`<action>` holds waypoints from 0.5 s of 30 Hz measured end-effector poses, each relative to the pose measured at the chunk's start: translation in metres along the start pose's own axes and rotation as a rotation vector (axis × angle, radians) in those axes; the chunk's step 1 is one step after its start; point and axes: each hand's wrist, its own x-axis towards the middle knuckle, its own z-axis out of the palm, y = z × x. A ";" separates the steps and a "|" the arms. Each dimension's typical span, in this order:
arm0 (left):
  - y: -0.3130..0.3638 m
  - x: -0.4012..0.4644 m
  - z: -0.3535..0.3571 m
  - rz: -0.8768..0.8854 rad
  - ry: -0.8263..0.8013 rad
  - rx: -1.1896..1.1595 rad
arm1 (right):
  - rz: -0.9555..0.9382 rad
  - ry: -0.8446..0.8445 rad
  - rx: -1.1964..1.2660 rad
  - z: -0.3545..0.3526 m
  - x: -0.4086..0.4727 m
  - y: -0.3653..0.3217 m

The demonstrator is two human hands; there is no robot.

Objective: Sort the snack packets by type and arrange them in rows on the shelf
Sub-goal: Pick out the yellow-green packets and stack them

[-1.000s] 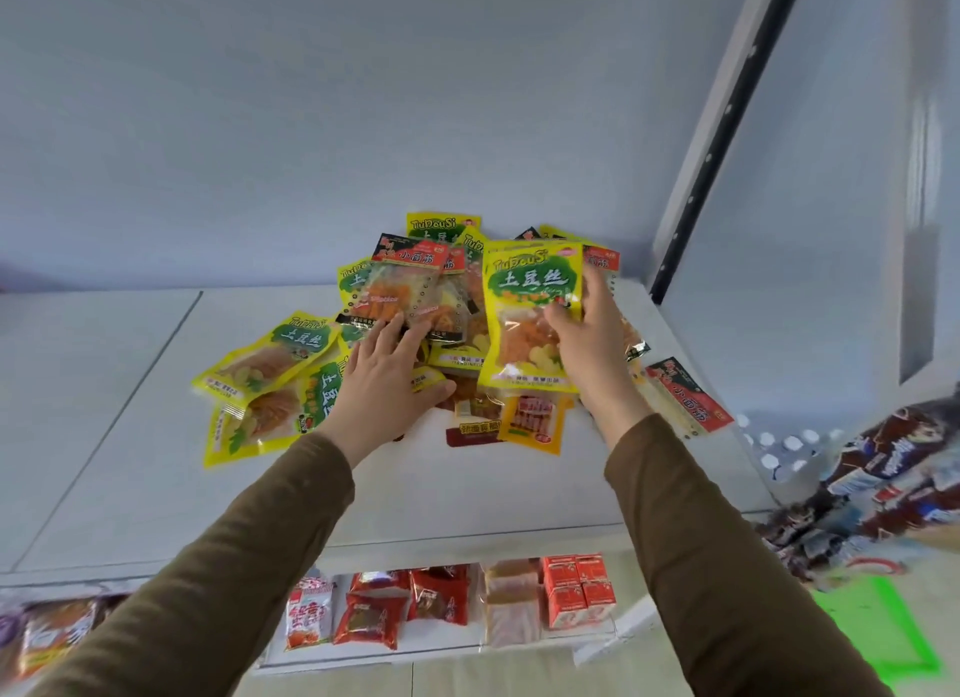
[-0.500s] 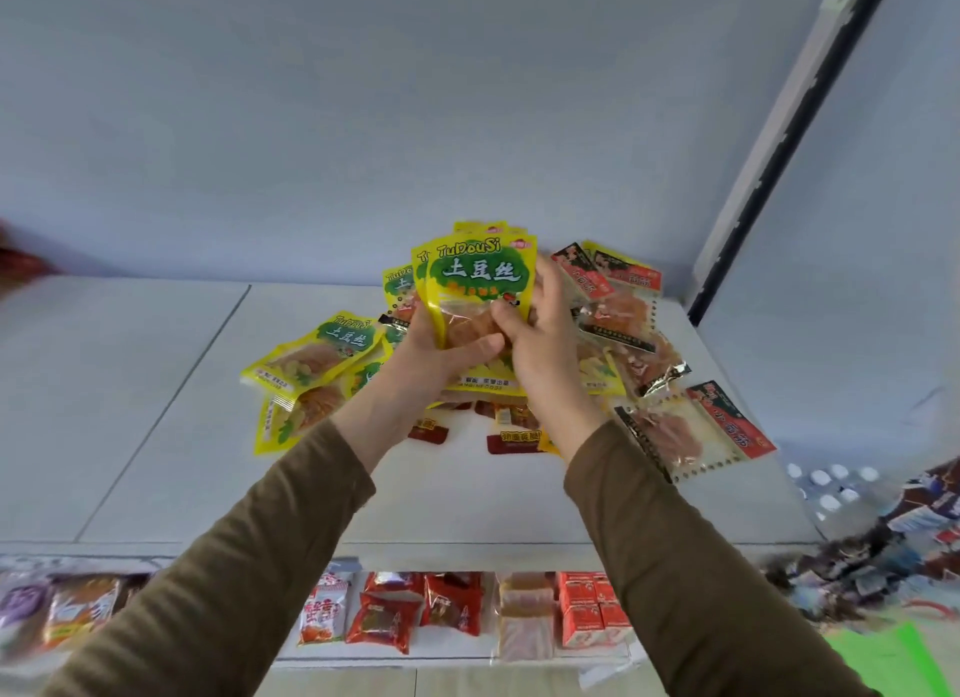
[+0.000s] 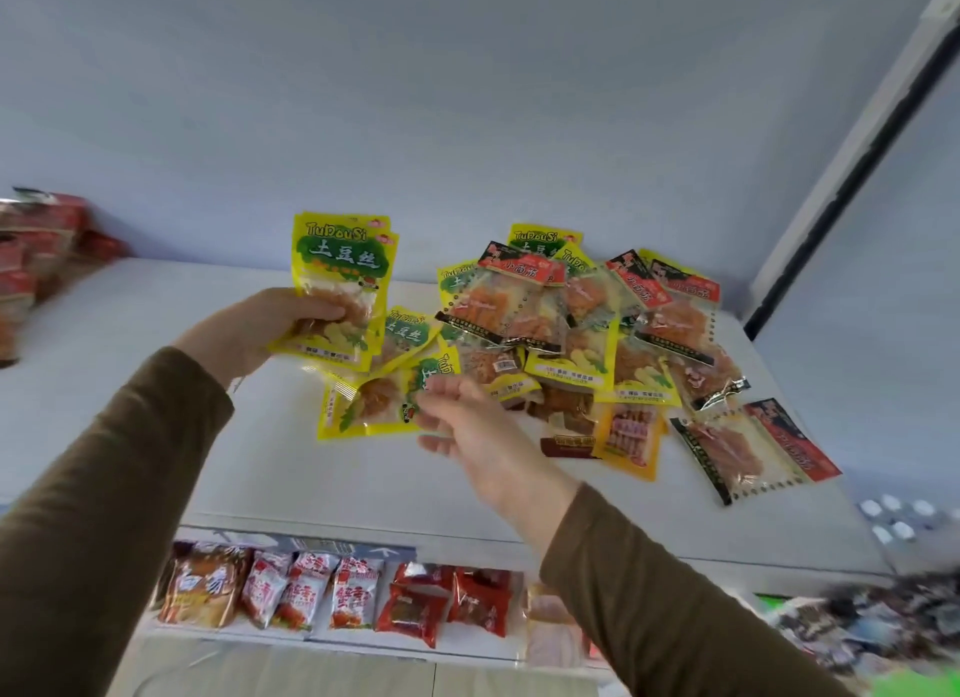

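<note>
We see the left hand (image 3: 260, 327) raised above the left half of the white shelf (image 3: 130, 384), its fingers curled round the lower part of a small stack of yellow TuDouSi packets (image 3: 340, 285) held upright, label toward us; at least two packets show by their offset top edges, though we cannot count them exactly. The right hand (image 3: 478, 436) hovers over the middle of the shelf near its front edge, fingers loosely bent and holding nothing, blurred at the fingertips. Just behind it lie two more yellow packets (image 3: 374, 400) flat on the shelf, partly covered by that hand and by the held stack. The main pile of mixed packets (image 3: 571, 332) sits toward the back right of the shelf, yellow ones overlapping clear packets with red headers (image 3: 519, 301), so many lower packets are hidden. One red-headed clear packet (image 3: 753, 447) lies apart by the right front corner, and an orange packet (image 3: 628, 436) and a brown one (image 3: 569, 426) stick out at the pile's front. Bare shelf surface stretches along the whole left side and the front edge. Red packets (image 3: 36, 259) at the far left edge are cut off and blurred. Below the front edge, a lower shelf holds rows of packets (image 3: 332, 592), partly hidden by both brown sleeves.
</note>
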 end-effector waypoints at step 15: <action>-0.025 0.018 -0.001 -0.125 -0.315 0.258 | 0.225 0.108 0.454 0.043 0.008 0.025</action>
